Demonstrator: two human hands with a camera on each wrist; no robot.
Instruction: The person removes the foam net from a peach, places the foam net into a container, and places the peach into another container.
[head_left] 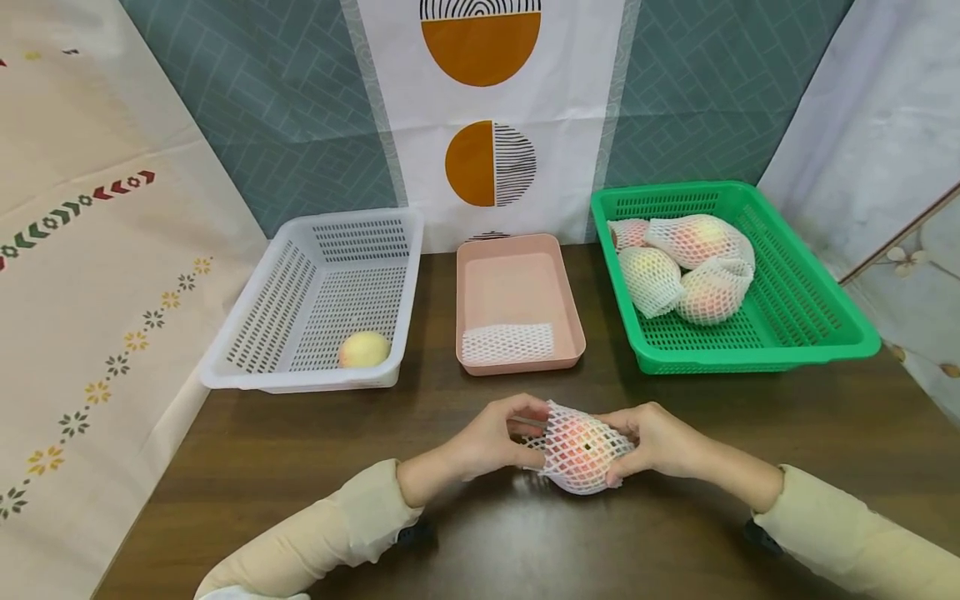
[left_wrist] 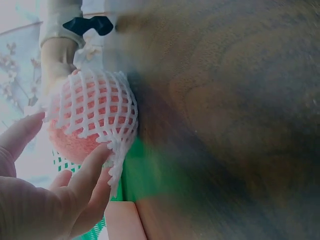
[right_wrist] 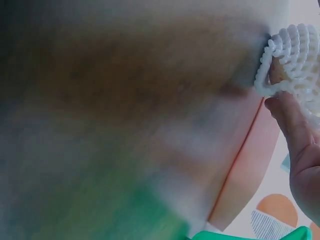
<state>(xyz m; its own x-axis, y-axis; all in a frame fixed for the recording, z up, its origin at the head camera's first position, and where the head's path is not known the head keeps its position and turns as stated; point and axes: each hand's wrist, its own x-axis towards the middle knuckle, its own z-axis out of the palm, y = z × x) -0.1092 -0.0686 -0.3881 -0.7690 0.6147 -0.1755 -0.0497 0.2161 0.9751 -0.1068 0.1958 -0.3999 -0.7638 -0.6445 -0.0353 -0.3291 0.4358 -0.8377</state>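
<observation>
A red-and-yellow peach (head_left: pixel 581 454) sits inside a white foam net sleeve (left_wrist: pixel 95 102) just above the dark table in front of me. My left hand (head_left: pixel 498 437) pinches the sleeve's loose edge on the left, thumb and fingers spread around its opening. In the left wrist view, part of the peach's red skin shows bare below the mesh. My right hand (head_left: pixel 656 442) grips the netted peach from the right, thumb in front and fingers behind. The right wrist view catches only part of that hand beside the mesh at its right edge.
A white basket (head_left: pixel 217 371) at the back left holds one bare peach (head_left: pixel 364 349). In the middle, a pink tray (head_left: pixel 510 283) contains flat foam netting (head_left: pixel 508 343). Several netted fruits (head_left: pixel 708 292) lie in a green basket (head_left: pixel 806 292) at the back right.
</observation>
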